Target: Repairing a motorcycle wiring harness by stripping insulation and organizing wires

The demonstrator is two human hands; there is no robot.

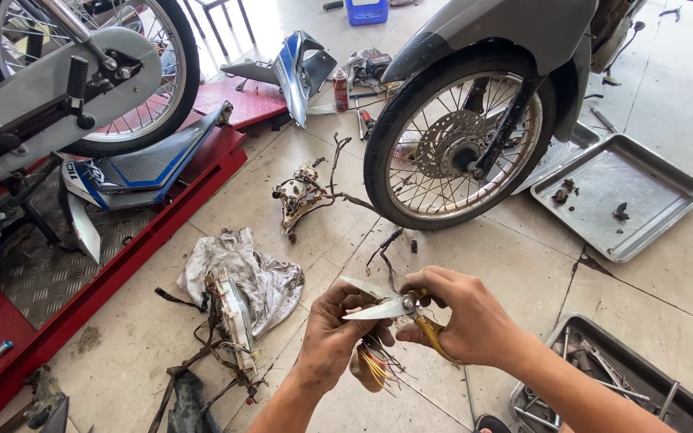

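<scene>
My left hand is closed around a bundle of thin coloured wires, whose ends fan out below my fingers. My right hand grips a pair of scissors with yellow handles; the open silver blades point left, right above the left hand's fingertips. Both hands are low in the middle of the view, above the tiled floor.
A motorcycle front wheel stands just ahead. Metal trays lie at right and lower right. A dirty rag with a wiring unit lies at left, and a red lift ramp carries another motorcycle and blue fairing panels.
</scene>
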